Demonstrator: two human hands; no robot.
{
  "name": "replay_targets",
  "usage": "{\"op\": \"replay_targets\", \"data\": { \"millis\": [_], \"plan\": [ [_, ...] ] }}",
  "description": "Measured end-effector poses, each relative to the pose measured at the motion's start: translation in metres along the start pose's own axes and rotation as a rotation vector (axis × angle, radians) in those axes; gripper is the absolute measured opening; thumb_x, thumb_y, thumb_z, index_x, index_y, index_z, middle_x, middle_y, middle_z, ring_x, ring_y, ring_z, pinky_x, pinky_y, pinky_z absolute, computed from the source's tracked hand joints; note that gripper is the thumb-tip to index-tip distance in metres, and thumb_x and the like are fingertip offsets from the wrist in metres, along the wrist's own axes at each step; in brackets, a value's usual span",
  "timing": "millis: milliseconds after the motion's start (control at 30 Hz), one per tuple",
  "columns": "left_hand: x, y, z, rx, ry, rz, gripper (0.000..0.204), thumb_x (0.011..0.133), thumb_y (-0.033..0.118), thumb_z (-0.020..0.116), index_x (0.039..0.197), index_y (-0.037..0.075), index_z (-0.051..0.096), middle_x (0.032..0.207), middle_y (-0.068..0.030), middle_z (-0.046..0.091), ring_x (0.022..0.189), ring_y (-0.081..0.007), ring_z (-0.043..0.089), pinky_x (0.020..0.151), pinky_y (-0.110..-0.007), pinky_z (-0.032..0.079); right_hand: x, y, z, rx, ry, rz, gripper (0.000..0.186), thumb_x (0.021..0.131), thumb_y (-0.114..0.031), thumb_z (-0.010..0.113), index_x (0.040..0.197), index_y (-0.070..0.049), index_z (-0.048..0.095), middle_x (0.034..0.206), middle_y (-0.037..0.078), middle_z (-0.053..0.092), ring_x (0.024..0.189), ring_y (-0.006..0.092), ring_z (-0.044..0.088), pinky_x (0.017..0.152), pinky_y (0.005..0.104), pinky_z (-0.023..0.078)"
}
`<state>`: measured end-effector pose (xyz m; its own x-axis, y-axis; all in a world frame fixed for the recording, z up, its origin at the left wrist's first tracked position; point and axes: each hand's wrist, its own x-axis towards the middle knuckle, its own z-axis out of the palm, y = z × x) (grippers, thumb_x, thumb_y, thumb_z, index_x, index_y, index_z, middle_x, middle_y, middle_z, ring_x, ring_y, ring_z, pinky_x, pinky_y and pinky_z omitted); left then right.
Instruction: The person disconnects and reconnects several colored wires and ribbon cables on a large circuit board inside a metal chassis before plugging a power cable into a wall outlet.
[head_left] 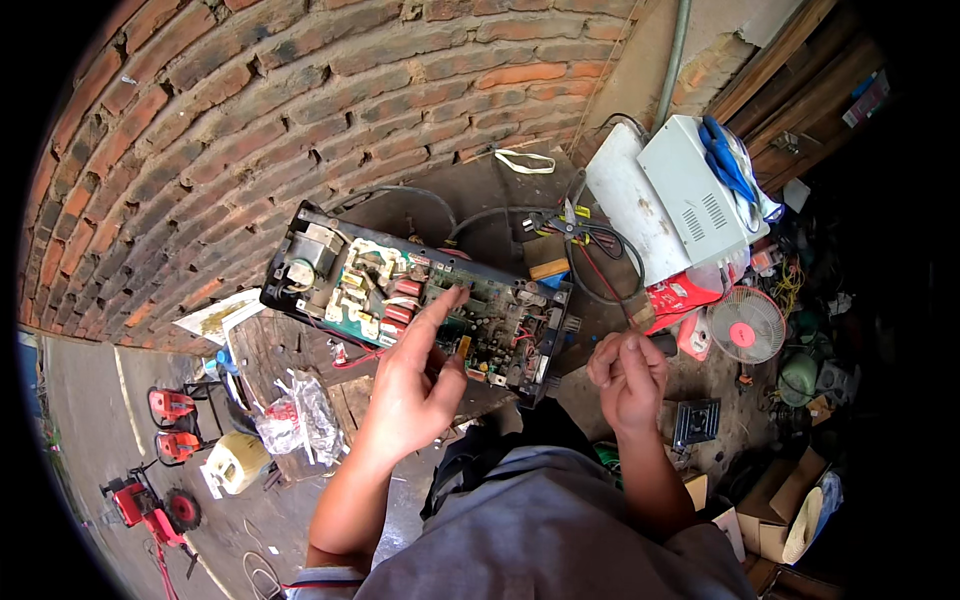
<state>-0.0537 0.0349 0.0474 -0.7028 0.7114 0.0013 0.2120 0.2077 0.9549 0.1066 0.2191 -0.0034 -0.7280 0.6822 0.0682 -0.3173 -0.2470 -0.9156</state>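
In the head view, the long black-framed green circuit board (430, 283) rests on a worn brown wooden bench (265, 352). The left hand (412, 388), thumb and fingers apart, is over it; the right hand (632, 382) is curled, contents unclear.

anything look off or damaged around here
The electronic unit under the left hand stands out: its circuit boards are bare, with no cover over them. Crumpled clear plastic also lies untidily on the wooden surface to the left.
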Motion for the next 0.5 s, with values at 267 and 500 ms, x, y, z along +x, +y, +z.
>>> {"op": "replay_targets", "data": {
  "millis": [267, 500],
  "plan": [
    [0.006, -0.006, 0.02, -0.061, -0.14, 0.018, 0.068, 0.08, -0.014, 0.044, 0.145, 0.003, 0.033, 0.14, -0.0104, 0.05, 0.061, -0.0032, 0.045, 0.056, -0.019, 0.04, -0.004, 0.001, -0.002, -0.005, -0.041, 0.012, 0.031, 0.1, -0.018, 0.047, 0.075, 0.0, 0.054, 0.066, 0.007, 0.055, 0.054, 0.0079, 0.044, 0.05, 0.0222, 0.032],
    [0.002, -0.003, 0.016, -0.209, -0.102, 0.037, 0.068, 0.075, -0.011, 0.047, 0.141, 0.0, 0.037, 0.135, -0.0123, 0.055, 0.061, -0.0083, 0.05, 0.058, -0.021, 0.044, -0.011, 0.002, -0.008, -0.013, -0.012, 0.025, 0.032, 0.1, -0.019, 0.047, 0.074, -0.001, 0.054, 0.064, 0.006, 0.054, 0.055, 0.0081, 0.044, 0.05, 0.0225, 0.032]
  ]
}}
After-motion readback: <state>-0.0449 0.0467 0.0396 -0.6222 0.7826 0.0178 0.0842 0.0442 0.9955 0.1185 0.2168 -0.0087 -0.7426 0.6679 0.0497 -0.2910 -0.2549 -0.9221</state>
